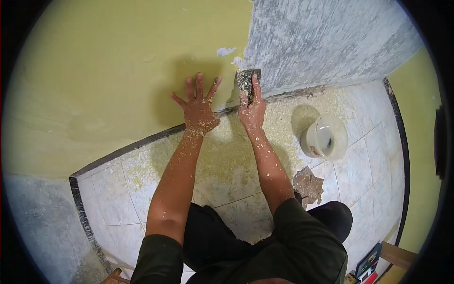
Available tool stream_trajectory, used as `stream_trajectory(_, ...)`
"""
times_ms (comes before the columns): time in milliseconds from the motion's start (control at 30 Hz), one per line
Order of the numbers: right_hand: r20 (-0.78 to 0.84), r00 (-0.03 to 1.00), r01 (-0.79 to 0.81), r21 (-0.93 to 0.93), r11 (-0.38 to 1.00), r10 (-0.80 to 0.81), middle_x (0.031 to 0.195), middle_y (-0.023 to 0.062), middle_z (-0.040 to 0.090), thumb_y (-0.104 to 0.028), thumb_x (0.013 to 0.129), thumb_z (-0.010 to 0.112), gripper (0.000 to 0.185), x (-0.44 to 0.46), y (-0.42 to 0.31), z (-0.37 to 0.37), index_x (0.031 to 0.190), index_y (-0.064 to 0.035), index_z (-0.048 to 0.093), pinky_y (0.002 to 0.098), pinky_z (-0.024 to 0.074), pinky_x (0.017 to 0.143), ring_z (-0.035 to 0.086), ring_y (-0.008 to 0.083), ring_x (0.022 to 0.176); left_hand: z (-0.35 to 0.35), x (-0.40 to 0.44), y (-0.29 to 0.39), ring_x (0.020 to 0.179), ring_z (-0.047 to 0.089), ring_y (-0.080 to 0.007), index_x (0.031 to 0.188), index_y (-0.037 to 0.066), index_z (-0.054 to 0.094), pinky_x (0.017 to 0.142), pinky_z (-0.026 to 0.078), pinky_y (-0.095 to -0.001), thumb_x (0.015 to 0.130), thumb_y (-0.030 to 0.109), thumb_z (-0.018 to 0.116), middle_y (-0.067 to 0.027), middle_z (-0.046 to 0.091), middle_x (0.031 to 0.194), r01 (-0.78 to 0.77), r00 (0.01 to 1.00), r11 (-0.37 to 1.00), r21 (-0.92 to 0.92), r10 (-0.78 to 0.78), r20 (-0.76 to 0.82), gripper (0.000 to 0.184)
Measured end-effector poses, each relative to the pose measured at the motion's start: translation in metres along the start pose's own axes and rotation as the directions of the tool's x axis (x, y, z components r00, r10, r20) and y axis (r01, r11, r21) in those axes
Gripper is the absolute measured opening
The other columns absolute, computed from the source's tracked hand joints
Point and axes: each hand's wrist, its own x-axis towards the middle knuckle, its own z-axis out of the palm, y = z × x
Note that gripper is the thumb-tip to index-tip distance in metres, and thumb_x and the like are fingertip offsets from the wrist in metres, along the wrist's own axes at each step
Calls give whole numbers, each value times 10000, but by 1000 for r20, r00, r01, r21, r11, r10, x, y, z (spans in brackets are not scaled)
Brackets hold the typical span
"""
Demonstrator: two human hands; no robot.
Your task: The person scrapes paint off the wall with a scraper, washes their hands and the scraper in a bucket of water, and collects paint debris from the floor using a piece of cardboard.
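My left hand (198, 111) is spread against the yellow painted wall (127, 71), its fingers apart and paint flakes stuck to the wrist. Just right of it, my right hand (253, 111) grips a paint scraper (245, 80), with the forefinger stretched along the wide, dark blade. Pale flakes speckle that blade. Its far edge lies at the border between the yellow paint and the bare grey wall (312, 45). The scraper's handle is hidden inside my fingers. Small bare patches (226, 51) show in the paint above the blade.
On the tiled floor (364, 175), yellow flakes lie scattered below the wall. A whitish plastic bucket (336, 137) with some liquid stands at right. Near my knee is a crumpled brown piece (308, 185). A dark baseboard (127, 149) runs along the wall's foot.
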Motion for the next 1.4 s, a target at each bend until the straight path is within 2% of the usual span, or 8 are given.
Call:
stream_trajectory(233,-93,981,179,60,982,-173,1263,214,598,-309,963,564,588,14,-4,7,1486,-165,335,365,472,575,626,253,626,-1,13,-4,1470,-116,-359,1508,457,125,998,-25,-802,566,298,777,-74,-104,1613,19,999,998,66,-21,37,1157)
stream_trajectory(333,9,999,33,-40,999,-33,775,190,665,-257,952,578,588,12,-28,-9,1485,-157,350,331,431,515,485,243,511,-6,-7,1,1469,-115,-364,1508,458,118,996,-20,-805,559,320,787,-76,-107,1613,20,993,997,70,-28,114,1169)
stream_trajectory(533,-129,977,180,52,982,-172,798,208,664,-231,935,603,620,15,-10,7,1493,-187,336,345,405,479,473,234,489,-22,8,4,1470,-103,-369,1511,451,107,1003,-22,-799,546,400,809,-84,-91,1614,57,978,987,153,-86,190,1194)
stream_trajectory(633,34,993,-107,-87,990,110,866,206,685,-203,933,597,616,9,-46,-19,1491,-191,337,340,411,482,473,228,483,-7,-9,3,1470,-101,-367,1513,445,106,1007,-31,-795,541,441,815,-88,-83,1614,18,990,995,100,-32,136,1203)
stream_trajectory(733,-13,1000,7,39,999,-7,1207,215,625,-308,948,578,601,-3,-7,-3,1486,-196,334,380,534,737,682,351,920,-7,-3,1,1470,-95,-370,1515,436,107,1008,-37,-793,532,463,820,-91,-73,1614,-7,999,993,117,2,43,1215)
stream_trajectory(1033,114,981,-161,17,987,158,1238,202,616,-283,964,537,561,-1,-18,-10,1481,-181,343,372,530,746,682,295,957,-19,-3,3,1477,-68,-343,1515,433,106,1033,-28,-773,534,428,830,-61,-53,1618,8,994,994,110,-20,112,1220)
stream_trajectory(1300,113,977,-182,9,983,180,1215,244,608,-238,948,577,597,15,-29,-20,1490,-213,329,396,518,672,698,306,840,-38,0,6,1470,-80,-382,1527,403,99,1042,-33,-749,498,469,864,-106,-72,1614,-13,974,980,199,-32,225,1283)
stream_trajectory(1400,46,996,-81,-37,996,82,840,242,666,-247,929,607,615,-11,26,-4,1483,-179,348,363,461,537,555,280,543,-34,-4,5,1472,-72,-374,1529,391,106,1043,-35,-748,499,488,858,-109,-69,1614,-35,988,983,182,7,152,1279)
